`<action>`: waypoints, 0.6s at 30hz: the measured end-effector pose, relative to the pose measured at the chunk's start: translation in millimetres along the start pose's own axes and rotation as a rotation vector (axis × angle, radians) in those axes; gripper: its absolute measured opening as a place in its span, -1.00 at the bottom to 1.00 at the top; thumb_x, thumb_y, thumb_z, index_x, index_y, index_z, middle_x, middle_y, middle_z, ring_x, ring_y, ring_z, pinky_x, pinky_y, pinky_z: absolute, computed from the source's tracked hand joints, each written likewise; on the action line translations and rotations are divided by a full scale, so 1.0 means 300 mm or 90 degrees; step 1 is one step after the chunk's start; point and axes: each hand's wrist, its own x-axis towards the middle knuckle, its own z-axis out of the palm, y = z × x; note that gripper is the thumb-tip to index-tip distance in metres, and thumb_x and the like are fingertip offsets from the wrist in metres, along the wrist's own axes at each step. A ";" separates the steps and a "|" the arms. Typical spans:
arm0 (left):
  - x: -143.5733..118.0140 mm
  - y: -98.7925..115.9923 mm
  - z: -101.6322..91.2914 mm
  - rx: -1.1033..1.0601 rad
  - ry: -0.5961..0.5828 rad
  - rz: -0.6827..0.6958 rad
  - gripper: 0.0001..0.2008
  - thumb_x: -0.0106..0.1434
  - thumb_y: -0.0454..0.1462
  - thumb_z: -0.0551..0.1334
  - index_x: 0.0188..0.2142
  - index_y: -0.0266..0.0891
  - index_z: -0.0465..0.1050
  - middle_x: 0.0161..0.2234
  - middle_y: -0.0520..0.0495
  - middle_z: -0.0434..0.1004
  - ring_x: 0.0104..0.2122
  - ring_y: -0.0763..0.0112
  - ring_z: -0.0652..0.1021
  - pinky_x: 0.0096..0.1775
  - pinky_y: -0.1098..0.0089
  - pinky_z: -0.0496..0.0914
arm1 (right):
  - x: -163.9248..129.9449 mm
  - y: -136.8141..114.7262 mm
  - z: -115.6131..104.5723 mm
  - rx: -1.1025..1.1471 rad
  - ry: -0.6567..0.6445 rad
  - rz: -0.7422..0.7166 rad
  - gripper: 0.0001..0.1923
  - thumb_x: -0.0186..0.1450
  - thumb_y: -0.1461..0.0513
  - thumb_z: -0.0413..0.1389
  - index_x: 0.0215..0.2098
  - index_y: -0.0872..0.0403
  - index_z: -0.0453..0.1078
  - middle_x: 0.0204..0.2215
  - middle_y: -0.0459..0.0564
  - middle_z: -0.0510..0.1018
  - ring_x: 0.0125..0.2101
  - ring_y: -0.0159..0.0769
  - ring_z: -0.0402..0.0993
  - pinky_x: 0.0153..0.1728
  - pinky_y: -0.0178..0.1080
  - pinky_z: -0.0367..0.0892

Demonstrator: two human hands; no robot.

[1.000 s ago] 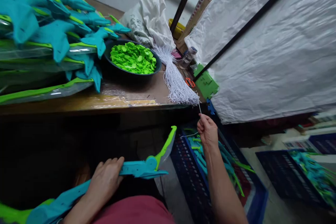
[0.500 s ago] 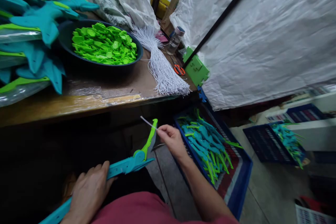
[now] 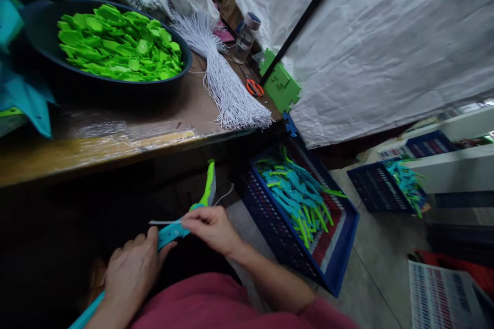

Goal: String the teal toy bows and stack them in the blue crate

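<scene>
My left hand (image 3: 133,267) is wrapped round a long teal plastic tool (image 3: 169,234), whose lower end shows below my wrist. The bright green jointed end (image 3: 209,182) of the tool points up and away from me. Just over the teal part, my right hand (image 3: 216,229) pinches a thin white cord (image 3: 164,222) between thumb and fingertips. One end of the cord sticks out to the left, above my left knuckles. A loose white strand (image 3: 224,195) curves beside the green end; whether it is the same cord is hard to tell.
On the table (image 3: 150,123) are a dark bowl (image 3: 42,31) of green plastic pieces, a bundle of white cords (image 3: 235,92), orange scissors (image 3: 254,88) and a jar (image 3: 246,38). A blue crate (image 3: 347,262) of similar tools stands at right, another crate (image 3: 365,190) beyond.
My right hand has moved down and left with the cord, from the green tip to the teal part. The left hand keeps its hold. The view has shifted slightly.
</scene>
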 end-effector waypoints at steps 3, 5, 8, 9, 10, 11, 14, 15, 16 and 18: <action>-0.014 0.003 0.024 -0.007 0.027 -0.012 -0.58 0.49 0.00 0.02 -0.15 -0.31 0.44 -0.38 -0.19 0.48 -0.30 -0.04 0.61 -0.28 0.14 0.38 | 0.046 -0.050 -0.145 -0.168 0.097 -0.125 -0.80 0.33 0.14 0.20 -0.28 0.06 0.64 -0.43 -0.07 0.57 -0.39 -0.37 0.46 -0.33 -0.35 0.34; -0.019 0.005 0.030 -0.014 0.036 -0.018 -0.59 0.50 -0.02 0.01 -0.14 -0.30 0.44 -0.38 -0.18 0.48 -0.30 -0.02 0.61 -0.28 0.15 0.37 | 0.086 -0.067 -0.238 -0.302 0.174 -0.203 -0.80 0.35 0.20 0.15 -0.26 0.07 0.63 -0.41 -0.06 0.54 -0.39 -0.38 0.45 -0.34 -0.35 0.31; -0.020 0.011 0.029 -0.011 0.039 -0.022 -0.59 0.50 -0.04 0.01 -0.11 -0.31 0.46 -0.36 -0.19 0.48 -0.30 -0.02 0.60 -0.27 0.15 0.36 | 0.149 -0.054 -0.328 -0.448 0.276 -0.209 -0.82 0.34 0.23 0.16 -0.27 0.08 0.62 -0.45 -0.08 0.51 -0.47 -0.40 0.40 -0.40 -0.36 0.25; -0.020 0.014 0.027 -0.007 0.038 -0.022 -0.59 0.50 -0.04 0.01 -0.10 -0.31 0.46 -0.36 -0.19 0.48 -0.29 -0.02 0.60 -0.27 0.14 0.35 | 0.171 -0.042 -0.342 -0.495 0.289 -0.185 -0.84 0.34 0.24 0.17 -0.28 0.08 0.61 -0.45 -0.09 0.52 -0.48 -0.40 0.41 -0.41 -0.35 0.25; -0.020 0.017 0.024 -0.004 0.036 -0.023 -0.59 0.50 -0.04 0.01 -0.09 -0.31 0.47 -0.36 -0.19 0.48 -0.29 -0.02 0.60 -0.27 0.14 0.35 | 0.192 -0.030 -0.349 -0.542 0.291 -0.157 -0.86 0.34 0.24 0.18 -0.29 0.07 0.61 -0.43 -0.08 0.55 -0.46 -0.40 0.44 -0.39 -0.36 0.25; -0.019 0.021 0.021 -0.002 0.034 -0.023 -0.59 0.50 -0.05 0.01 -0.09 -0.31 0.47 -0.36 -0.20 0.48 -0.29 -0.03 0.60 -0.27 0.14 0.34 | 0.213 -0.016 -0.352 -0.582 0.286 -0.128 -0.86 0.35 0.25 0.19 -0.28 0.06 0.62 -0.40 -0.08 0.59 -0.42 -0.39 0.48 -0.37 -0.36 0.27; -0.017 0.028 0.010 0.002 0.028 -0.025 -0.59 0.50 -0.05 0.01 -0.09 -0.30 0.48 -0.34 -0.21 0.49 -0.27 -0.02 0.59 -0.25 0.15 0.32 | 0.274 0.020 -0.346 -0.652 0.271 -0.070 -0.85 0.37 0.26 0.17 -0.22 0.02 0.63 -0.26 -0.08 0.68 -0.29 -0.35 0.58 -0.28 -0.37 0.29; -0.017 0.029 0.007 0.001 0.023 -0.026 -0.59 0.50 -0.06 0.01 -0.09 -0.31 0.49 -0.34 -0.22 0.50 -0.27 -0.02 0.59 -0.25 0.15 0.32 | 0.292 0.031 -0.342 -0.662 0.271 -0.061 -0.85 0.37 0.26 0.18 -0.21 0.01 0.63 -0.25 -0.08 0.69 -0.27 -0.33 0.60 -0.26 -0.36 0.29; -0.016 0.029 0.004 0.000 0.018 -0.027 -0.59 0.50 -0.06 0.00 -0.09 -0.31 0.49 -0.33 -0.23 0.51 -0.26 -0.02 0.59 -0.25 0.16 0.31 | 0.309 0.040 -0.339 -0.668 0.270 -0.053 -0.85 0.36 0.25 0.18 -0.21 0.00 0.63 -0.25 -0.07 0.69 -0.26 -0.31 0.61 -0.26 -0.36 0.29; -0.015 0.030 -0.001 -0.007 0.006 -0.029 -0.59 0.50 -0.08 -0.01 -0.08 -0.31 0.50 -0.32 -0.25 0.51 -0.26 -0.04 0.59 -0.25 0.15 0.31 | 0.336 0.056 -0.334 -0.682 0.266 -0.037 -0.84 0.36 0.25 0.18 -0.20 -0.01 0.64 -0.26 -0.07 0.70 -0.25 -0.29 0.62 -0.26 -0.35 0.29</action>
